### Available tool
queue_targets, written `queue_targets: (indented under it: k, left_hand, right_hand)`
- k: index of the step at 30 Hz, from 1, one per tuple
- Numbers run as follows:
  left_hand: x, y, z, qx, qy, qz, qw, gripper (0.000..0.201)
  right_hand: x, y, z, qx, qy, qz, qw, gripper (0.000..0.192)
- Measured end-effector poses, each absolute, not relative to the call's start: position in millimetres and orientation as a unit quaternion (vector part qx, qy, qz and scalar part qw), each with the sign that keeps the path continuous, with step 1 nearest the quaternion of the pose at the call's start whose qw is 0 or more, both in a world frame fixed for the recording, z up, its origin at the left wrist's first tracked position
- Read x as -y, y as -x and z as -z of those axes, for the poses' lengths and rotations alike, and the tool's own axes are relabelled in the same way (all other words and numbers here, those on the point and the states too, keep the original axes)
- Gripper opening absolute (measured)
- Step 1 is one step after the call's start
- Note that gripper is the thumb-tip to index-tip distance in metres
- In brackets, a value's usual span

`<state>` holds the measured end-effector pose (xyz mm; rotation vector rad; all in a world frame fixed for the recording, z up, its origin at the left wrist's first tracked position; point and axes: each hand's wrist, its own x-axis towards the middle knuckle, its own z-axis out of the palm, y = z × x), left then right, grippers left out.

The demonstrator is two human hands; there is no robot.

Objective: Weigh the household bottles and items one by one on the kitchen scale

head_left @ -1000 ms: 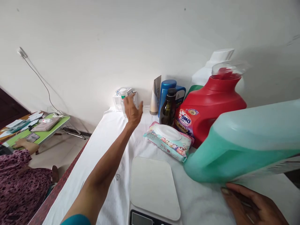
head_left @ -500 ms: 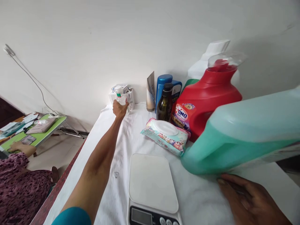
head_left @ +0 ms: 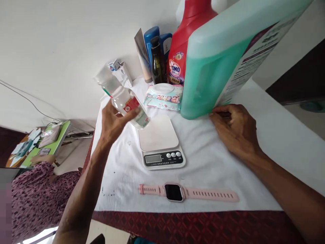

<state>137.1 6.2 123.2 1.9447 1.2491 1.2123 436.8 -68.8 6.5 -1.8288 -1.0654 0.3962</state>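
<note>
My left hand (head_left: 113, 122) grips a small clear bottle (head_left: 124, 100) with a white cap and a red and green label, held tilted just left of and above the white kitchen scale (head_left: 159, 140). My right hand (head_left: 235, 130) lies palm down on the white cloth (head_left: 215, 169), its fingertips at the base of a big green detergent jug (head_left: 218, 57). A pink smartwatch (head_left: 186, 193) lies flat near the front edge.
At the back stand a red OMO jug (head_left: 181, 51), a dark bottle (head_left: 157, 62), a blue bottle (head_left: 149, 37), a tube (head_left: 142, 54), small boxes (head_left: 122, 73) and a wipes pack (head_left: 164, 96). Another person in a patterned sleeve (head_left: 33, 189) sits at the left by a green table (head_left: 43, 145).
My left hand reached to the back, closed on the small clear bottle and brought it forward beside the scale. The view tilted down, showing the watch and table edge.
</note>
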Motion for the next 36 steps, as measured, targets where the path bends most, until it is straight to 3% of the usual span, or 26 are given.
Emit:
queue_targets:
  k: [10, 17, 21, 27, 36]
  left_hand:
    - [49, -172, -98, -0.506, -0.718, -0.397, 0.265, 0.046]
    - [46, -152, -93, -0.439, -0.725, -0.421, 0.323, 0.070]
    - [26, -129, -62, -0.480, -0.625, -0.493, 0.370, 0.079]
    - [15, -107, -7, -0.564, -0.577, -0.505, 0.305, 0.050]
    - [17, -104, -4, -0.554, -0.568, -0.508, 0.334, 0.036]
  right_hand:
    - [70, -438, -7, 0.451, 0.730, -0.165, 0.486, 0.014]
    - [70, -440, -6, 0.459, 0.726, -0.168, 0.484, 0.015]
    - [69, -440, -7, 0.457, 0.724, -0.170, 0.487, 0.016]
    - [69, -440, -7, 0.456, 0.721, -0.167, 0.494, 0.022]
    - [70, -439, -15, 0.445, 0.735, -0.186, 0.477, 0.027]
